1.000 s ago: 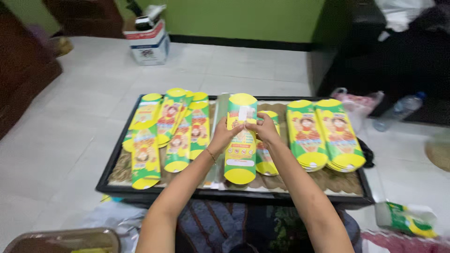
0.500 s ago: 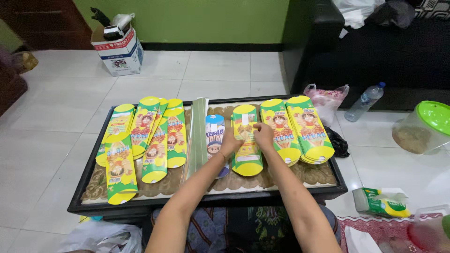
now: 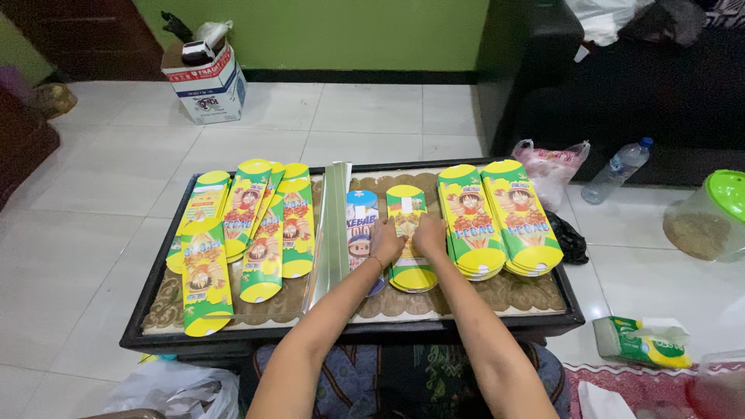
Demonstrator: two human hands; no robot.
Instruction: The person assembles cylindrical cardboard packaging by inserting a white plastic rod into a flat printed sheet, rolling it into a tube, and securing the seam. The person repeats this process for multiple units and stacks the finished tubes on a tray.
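Both hands (image 3: 407, 239), fingers flat, press one sleeve stack (image 3: 410, 233); two stacks (image 3: 497, 217) lie right.

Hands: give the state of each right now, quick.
Left hand: pressed flat on the yellow-green paper sleeve, grip unclear.
Right hand: on the same sleeve, grip cannot be told.

Home living room: tiled floor (image 3: 372, 124), low coffee table (image 3: 155, 326), dark sofa (image 3: 621, 93) (green wall).
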